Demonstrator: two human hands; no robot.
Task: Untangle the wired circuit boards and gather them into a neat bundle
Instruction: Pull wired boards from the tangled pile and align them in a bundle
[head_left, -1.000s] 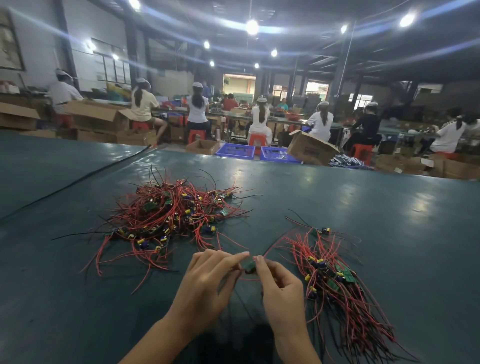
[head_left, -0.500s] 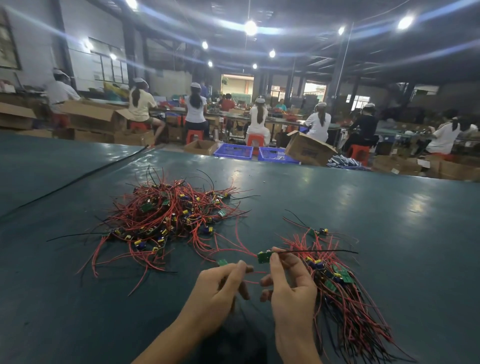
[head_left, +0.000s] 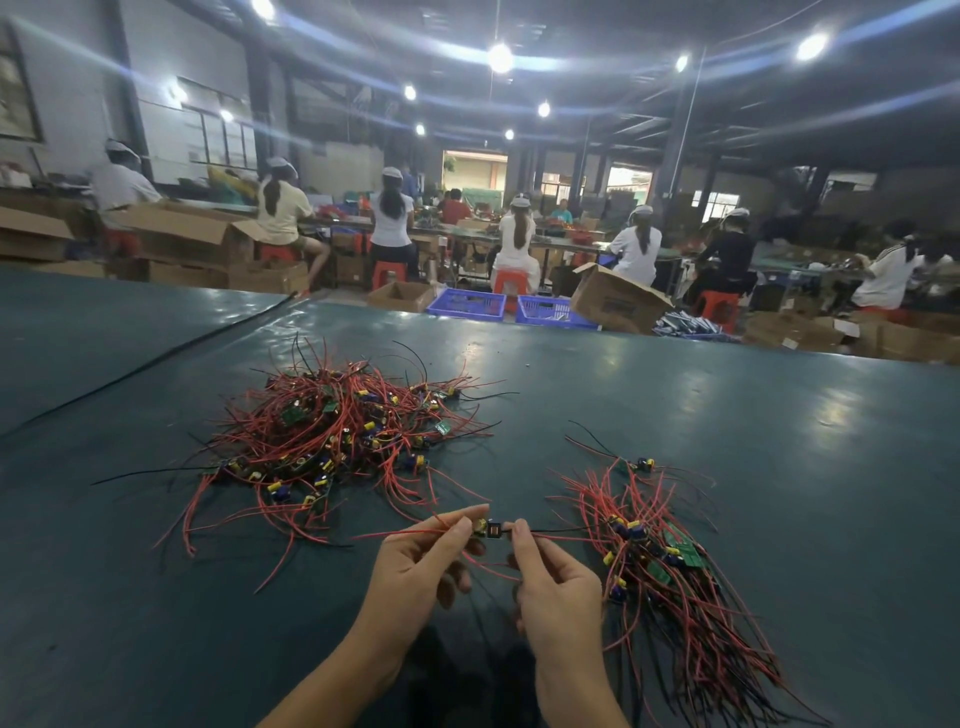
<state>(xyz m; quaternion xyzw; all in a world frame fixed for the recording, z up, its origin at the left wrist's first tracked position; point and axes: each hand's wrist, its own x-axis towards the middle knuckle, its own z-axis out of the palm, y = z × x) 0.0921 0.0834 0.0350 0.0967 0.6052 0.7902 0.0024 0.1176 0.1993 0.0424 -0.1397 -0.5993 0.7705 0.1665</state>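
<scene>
A small circuit board (head_left: 487, 529) hangs above the worktop (head_left: 779, 467) between both hands. The left hand (head_left: 415, 566) pinches its red-wire end; the right hand (head_left: 553, 587) pinches its black-wire end. The tangled pile (head_left: 337, 436) lies toward the left, the sorted bundle (head_left: 670, 582) just right.

Factory floor, capped workers (head_left: 517, 236) (seated), cartons (head_left: 615, 299)

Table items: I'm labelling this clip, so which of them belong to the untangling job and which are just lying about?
Part of the job:
- small board pinched between left hand and right hand
- tangled pile on the left
- sorted bundle on the right

Just lying about:
- long black cable across the table
- blue crates and cardboard boxes beyond it
</scene>
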